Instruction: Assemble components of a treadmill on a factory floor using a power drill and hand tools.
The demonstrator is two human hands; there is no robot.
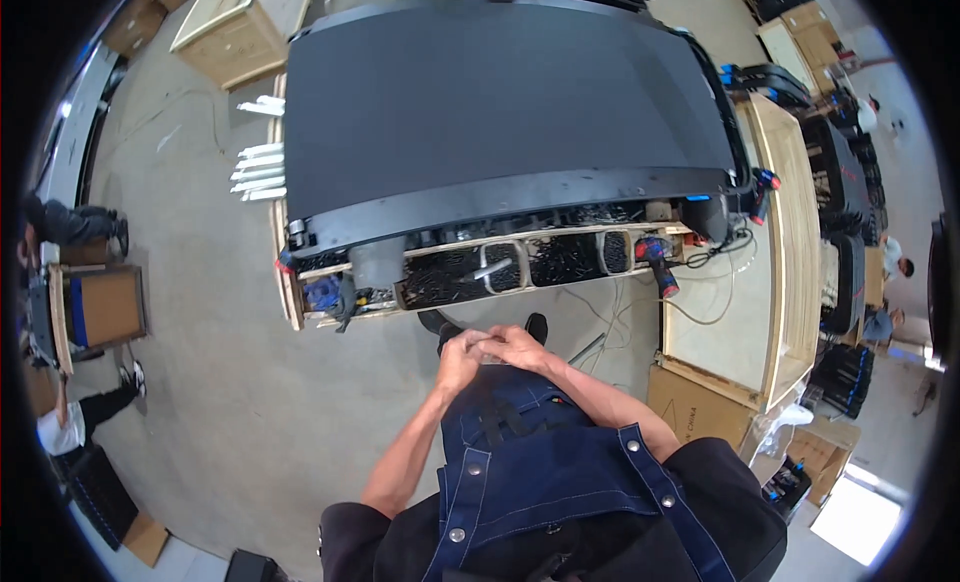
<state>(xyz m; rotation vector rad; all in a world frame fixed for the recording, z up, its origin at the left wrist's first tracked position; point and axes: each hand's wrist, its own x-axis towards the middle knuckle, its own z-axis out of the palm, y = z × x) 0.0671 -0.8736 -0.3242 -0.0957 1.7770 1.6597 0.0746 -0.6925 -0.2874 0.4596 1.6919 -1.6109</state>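
My left hand (461,358) and my right hand (516,346) meet in front of my blue apron (545,472). Their fingertips are pinched together; whatever lies between them, if anything, is too small to make out. Beyond them runs a wooden parts tray (365,315) along the bench's front edge. Dark screws (445,274) fill one of its compartments, and more dark screws (565,259) lie in the compartment to the right. On the bench rests a large black treadmill deck (500,92) with a flat belt. Both hands are apart from the tray and the deck.
A red and blue power driver (656,266) hangs at the tray's right end, another driver (765,196) farther right. White tubes (260,172) stick out at left. A wooden crate (785,242) stands right, above a cardboard box (697,407). Cables (620,327) trail across the floor.
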